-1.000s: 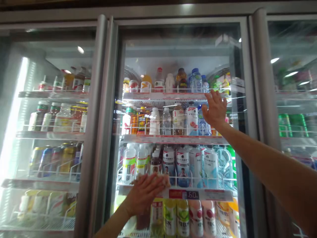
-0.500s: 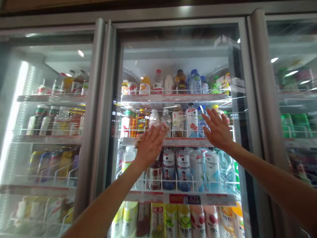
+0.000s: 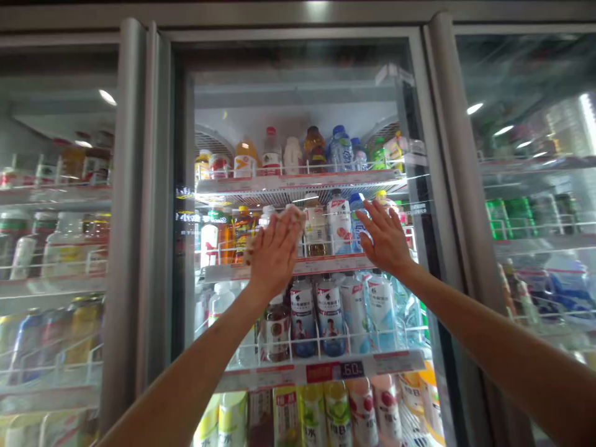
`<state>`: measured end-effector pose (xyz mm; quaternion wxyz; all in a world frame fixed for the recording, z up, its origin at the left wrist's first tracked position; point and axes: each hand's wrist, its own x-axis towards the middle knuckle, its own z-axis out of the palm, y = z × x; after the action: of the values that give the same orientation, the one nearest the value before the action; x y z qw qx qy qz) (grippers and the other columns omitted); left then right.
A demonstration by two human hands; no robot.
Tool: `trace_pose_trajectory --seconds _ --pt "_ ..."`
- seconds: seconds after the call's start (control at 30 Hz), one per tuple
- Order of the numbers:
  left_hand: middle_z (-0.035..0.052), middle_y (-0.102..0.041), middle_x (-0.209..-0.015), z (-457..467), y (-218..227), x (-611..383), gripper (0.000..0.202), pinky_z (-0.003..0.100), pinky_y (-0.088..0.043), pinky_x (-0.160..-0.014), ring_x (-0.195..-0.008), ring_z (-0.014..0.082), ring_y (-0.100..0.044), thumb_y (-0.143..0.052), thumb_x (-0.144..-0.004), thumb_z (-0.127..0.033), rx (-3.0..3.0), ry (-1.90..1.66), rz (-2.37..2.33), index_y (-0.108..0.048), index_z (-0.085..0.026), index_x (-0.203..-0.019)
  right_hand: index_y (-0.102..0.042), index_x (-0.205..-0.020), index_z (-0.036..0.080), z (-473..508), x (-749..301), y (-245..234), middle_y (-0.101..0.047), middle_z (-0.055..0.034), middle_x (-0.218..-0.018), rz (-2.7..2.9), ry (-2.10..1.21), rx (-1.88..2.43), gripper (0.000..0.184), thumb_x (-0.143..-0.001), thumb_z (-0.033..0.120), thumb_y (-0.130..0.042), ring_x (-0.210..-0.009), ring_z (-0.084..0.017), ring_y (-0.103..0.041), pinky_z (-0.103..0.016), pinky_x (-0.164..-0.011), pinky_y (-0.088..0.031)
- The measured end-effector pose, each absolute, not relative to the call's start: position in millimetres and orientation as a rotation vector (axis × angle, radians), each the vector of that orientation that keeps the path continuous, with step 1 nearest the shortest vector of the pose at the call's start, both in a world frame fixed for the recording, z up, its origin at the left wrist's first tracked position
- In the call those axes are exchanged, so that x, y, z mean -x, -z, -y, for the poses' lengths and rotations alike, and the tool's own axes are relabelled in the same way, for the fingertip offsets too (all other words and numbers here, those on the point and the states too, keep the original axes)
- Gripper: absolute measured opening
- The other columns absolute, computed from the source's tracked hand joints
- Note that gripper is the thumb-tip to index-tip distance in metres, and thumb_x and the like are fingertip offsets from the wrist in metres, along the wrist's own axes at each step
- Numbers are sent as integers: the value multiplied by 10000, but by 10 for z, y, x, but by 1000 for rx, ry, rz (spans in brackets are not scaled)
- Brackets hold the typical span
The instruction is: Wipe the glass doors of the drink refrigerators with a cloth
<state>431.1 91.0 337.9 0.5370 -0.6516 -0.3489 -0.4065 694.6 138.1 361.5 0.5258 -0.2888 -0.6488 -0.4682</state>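
A tall drinks fridge stands in front of me, and both my hands rest on its middle glass door [image 3: 298,87]. My left hand [image 3: 274,251] lies flat with fingers stretched out, pressing a pale cloth [image 3: 293,214] against the glass; the cloth shows past the fingertips. My right hand [image 3: 384,236] is spread open and flat on the glass a little to the right, holding nothing. Behind the door, wire shelves [image 3: 298,181] carry rows of bottled drinks [image 3: 321,313].
A grey door post [image 3: 130,217] separates the middle door from the left fridge door [image 3: 51,248]; another post [image 3: 459,186] borders the right door [image 3: 535,186]. Both side doors show more bottles on shelves. A red and blue price label [image 3: 335,370] hangs on a lower shelf edge.
My left hand with the cloth moved up the glass from the lower shelf level to the middle shelf. My right hand slid down and left. The view shifted right.
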Motion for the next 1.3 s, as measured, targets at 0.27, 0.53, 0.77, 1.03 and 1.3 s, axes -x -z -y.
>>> trace_pose_trajectory --seconds 0.27,0.53,0.77,1.03,1.3 --pt "-45 -323 -1474 -901 -3382 -4384 567 366 -148 -1140 -1399 148 -157 -407 -883 -246 1786 509 498 -224 -314 -1415 -377 -1367 288 -1419 -6970 -3612 -377 -3 -1447 1537 1096 647 506 -862 252 -400 -1367 -196 -275 -466 -1117 -229" --pt "-29 -317 -1477 -862 -3229 -4481 536 385 -142 -1137 -1394 173 -184 -403 -882 -256 1839 415 441 -275 -298 -1401 -514 -1251 234 -1399 -6971 -3614 -462 -35 -1386 1506 1122 625 407 -862 238 -394 -1349 -184 -316 -439 -1110 -257" --pt "4 -296 -1489 -947 -3554 -4456 575 428 -162 -1129 -1402 202 -152 -366 -899 -229 1574 880 746 -170 -285 -1436 -555 -1207 221 -1393 -6989 -3610 -503 -39 -1351 1505 1080 584 384 -874 236 -362 -1328 -180 -354 -430 -1107 -271" --pt "-32 -355 -1459 -962 -3486 -4506 545 368 -164 -1135 -1381 160 -223 -380 -909 -263 1742 524 492 -204 -299 -1424 -589 -1157 199 -1374 -6977 -3606 -527 -49 -1326 1487 1073 574 365 -881 232 -352 -1308 -182 -387 -414 -1097 -292" --pt "52 -253 -1504 -1084 -3430 -4840 627 452 -215 -1124 -1404 226 -138 -364 -899 -229 1610 997 765 -77 -235 -1456 -572 -1185 225 -1373 -7002 -3627 -526 -38 -1329 1510 1061 596 380 -869 229 -361 -1309 -184 -385 -433 -1101 -284"
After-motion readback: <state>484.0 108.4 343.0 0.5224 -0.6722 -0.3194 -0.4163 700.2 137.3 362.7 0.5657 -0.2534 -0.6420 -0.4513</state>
